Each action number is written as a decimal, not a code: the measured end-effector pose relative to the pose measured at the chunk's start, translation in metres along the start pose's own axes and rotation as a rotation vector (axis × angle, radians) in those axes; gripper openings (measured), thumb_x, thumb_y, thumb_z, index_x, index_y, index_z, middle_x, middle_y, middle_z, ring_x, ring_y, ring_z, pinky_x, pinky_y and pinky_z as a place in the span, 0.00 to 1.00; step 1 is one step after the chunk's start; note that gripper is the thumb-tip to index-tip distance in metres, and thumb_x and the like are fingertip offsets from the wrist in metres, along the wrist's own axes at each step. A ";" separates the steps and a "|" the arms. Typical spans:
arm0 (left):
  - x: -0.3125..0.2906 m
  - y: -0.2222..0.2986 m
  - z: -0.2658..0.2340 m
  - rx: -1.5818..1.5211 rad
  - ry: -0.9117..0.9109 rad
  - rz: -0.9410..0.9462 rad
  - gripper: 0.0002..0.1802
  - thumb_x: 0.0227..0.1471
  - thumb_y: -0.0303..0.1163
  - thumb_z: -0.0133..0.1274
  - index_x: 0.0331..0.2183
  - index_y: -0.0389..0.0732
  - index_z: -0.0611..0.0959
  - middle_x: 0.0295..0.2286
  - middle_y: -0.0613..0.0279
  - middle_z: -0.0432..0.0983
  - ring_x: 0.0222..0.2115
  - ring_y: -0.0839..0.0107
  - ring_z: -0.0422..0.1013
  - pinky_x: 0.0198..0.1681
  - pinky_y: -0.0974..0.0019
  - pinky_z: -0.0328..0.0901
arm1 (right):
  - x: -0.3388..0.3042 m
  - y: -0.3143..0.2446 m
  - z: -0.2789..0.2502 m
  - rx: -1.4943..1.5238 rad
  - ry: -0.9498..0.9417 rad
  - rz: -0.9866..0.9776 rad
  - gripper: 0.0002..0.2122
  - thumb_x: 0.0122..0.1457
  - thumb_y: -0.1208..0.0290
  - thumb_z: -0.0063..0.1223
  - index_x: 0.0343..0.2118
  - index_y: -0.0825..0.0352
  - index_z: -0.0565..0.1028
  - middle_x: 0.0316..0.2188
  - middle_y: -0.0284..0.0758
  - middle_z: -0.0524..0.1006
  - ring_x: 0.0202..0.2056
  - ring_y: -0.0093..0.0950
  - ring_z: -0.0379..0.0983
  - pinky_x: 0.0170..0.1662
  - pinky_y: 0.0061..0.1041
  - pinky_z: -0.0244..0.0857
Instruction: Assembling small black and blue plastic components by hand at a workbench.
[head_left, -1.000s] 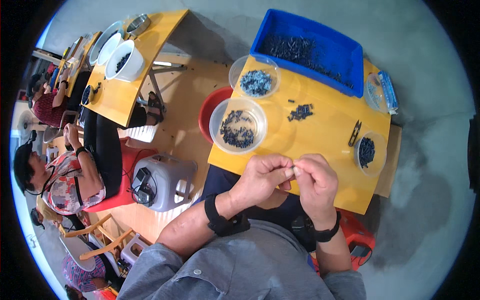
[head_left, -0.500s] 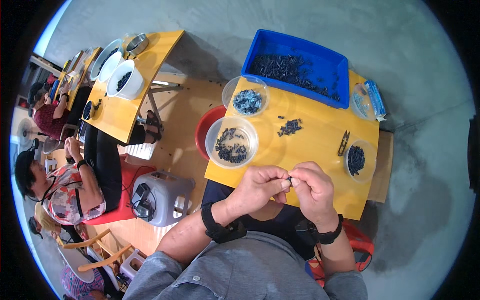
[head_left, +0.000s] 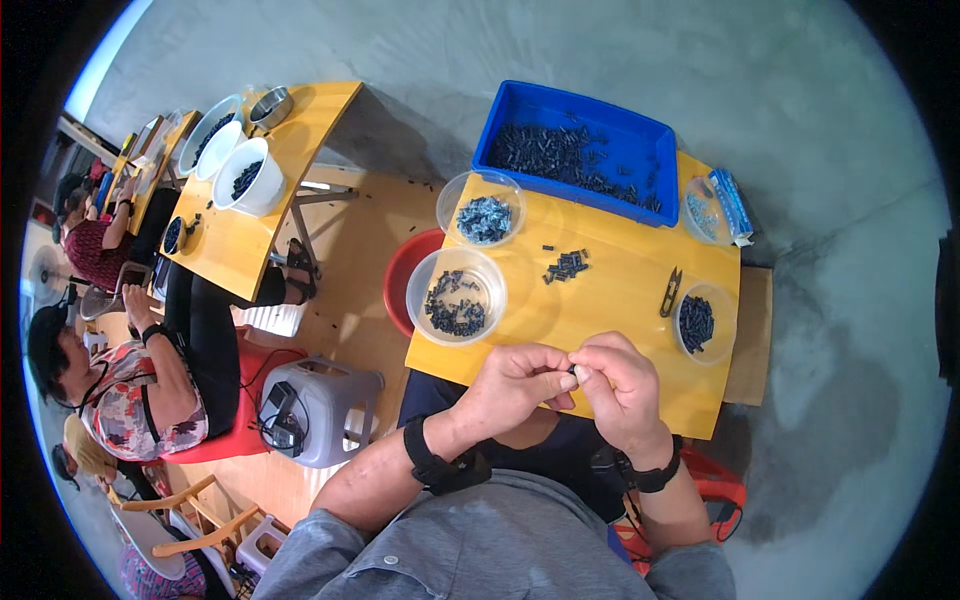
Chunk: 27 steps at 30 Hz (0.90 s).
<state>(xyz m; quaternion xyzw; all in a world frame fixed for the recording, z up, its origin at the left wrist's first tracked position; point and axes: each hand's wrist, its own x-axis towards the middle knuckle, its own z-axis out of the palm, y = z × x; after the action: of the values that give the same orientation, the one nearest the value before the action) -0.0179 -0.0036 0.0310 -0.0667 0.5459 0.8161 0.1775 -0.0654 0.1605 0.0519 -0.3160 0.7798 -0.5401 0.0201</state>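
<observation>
Just over the near edge of the yellow table (head_left: 610, 330), my left hand (head_left: 512, 388) and my right hand (head_left: 622, 388) meet fingertip to fingertip. Both are closed in a pinch on one small black piece (head_left: 573, 369), mostly covered by the fingers. A loose pile of short black pieces (head_left: 567, 265) lies beyond them. To the left stands a clear round tub (head_left: 500, 300) with black pieces in it. On the right, a smaller clear tub (head_left: 697, 324) holds longer black pieces, and a pair of thread snips (head_left: 671, 292) lies beside it.
A large blue tray (head_left: 655, 150) of black pieces sits at the far end. Near it are a clear tub of bluish bits (head_left: 485, 218), another clear tub (head_left: 703, 215) and a blue-and-white packet (head_left: 733, 205). A red basin (head_left: 405, 280) stands left; a co-worker (head_left: 150, 395) sits beyond.
My head view has shifted a little, so the table sits slightly lower and further left. Both hands stay pinched together on the small black piece, with my right thumb slightly repositioned.
</observation>
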 end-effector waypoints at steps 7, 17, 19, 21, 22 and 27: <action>-0.002 0.001 -0.005 0.026 0.017 0.042 0.06 0.53 0.28 0.54 0.34 0.36 0.81 0.23 0.67 0.77 0.24 0.83 0.71 0.26 0.79 0.66 | 0.003 0.000 0.004 0.014 -0.025 -0.006 0.03 0.53 0.81 0.51 0.31 0.73 0.74 0.26 0.38 0.73 0.28 0.31 0.71 0.31 0.25 0.65; 0.005 -0.018 -0.005 0.135 0.068 0.287 0.02 0.52 0.22 0.53 0.31 0.34 0.79 0.39 0.60 0.74 0.35 0.80 0.70 0.40 0.75 0.65 | -0.011 0.007 0.007 0.604 -0.048 0.696 0.25 0.64 0.49 0.36 0.24 0.70 0.71 0.15 0.33 0.70 0.13 0.21 0.67 0.16 0.19 0.63; 0.006 -0.019 -0.004 0.122 0.066 0.338 0.03 0.51 0.21 0.53 0.31 0.33 0.79 0.42 0.59 0.72 0.37 0.79 0.69 0.41 0.74 0.65 | -0.016 0.012 0.005 0.736 -0.092 0.769 0.26 0.64 0.48 0.35 0.24 0.70 0.71 0.15 0.33 0.70 0.12 0.21 0.66 0.15 0.19 0.62; 0.007 -0.014 -0.004 0.179 0.003 0.276 0.03 0.51 0.20 0.53 0.31 0.33 0.79 0.45 0.57 0.71 0.38 0.78 0.69 0.43 0.72 0.65 | -0.020 0.018 0.005 0.868 -0.134 0.840 0.27 0.64 0.48 0.35 0.24 0.70 0.71 0.15 0.33 0.70 0.12 0.22 0.66 0.13 0.19 0.61; 0.006 -0.011 -0.002 0.179 0.000 0.274 0.03 0.51 0.20 0.53 0.31 0.33 0.79 0.45 0.57 0.71 0.38 0.78 0.69 0.43 0.72 0.65 | -0.021 0.020 0.004 0.991 -0.164 0.873 0.27 0.64 0.47 0.35 0.25 0.70 0.71 0.15 0.33 0.70 0.11 0.22 0.65 0.12 0.19 0.61; 0.006 -0.008 0.000 0.179 -0.005 0.179 0.03 0.49 0.20 0.53 0.30 0.33 0.80 0.46 0.54 0.71 0.41 0.76 0.69 0.44 0.71 0.65 | -0.019 0.024 0.005 1.159 -0.246 0.904 0.26 0.63 0.47 0.36 0.26 0.70 0.71 0.16 0.34 0.71 0.10 0.22 0.65 0.11 0.19 0.60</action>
<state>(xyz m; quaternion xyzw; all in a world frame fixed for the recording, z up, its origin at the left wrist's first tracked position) -0.0206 0.0000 0.0224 0.0006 0.6198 0.7770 0.1105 -0.0599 0.1710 0.0235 0.0385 0.4161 -0.7645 0.4909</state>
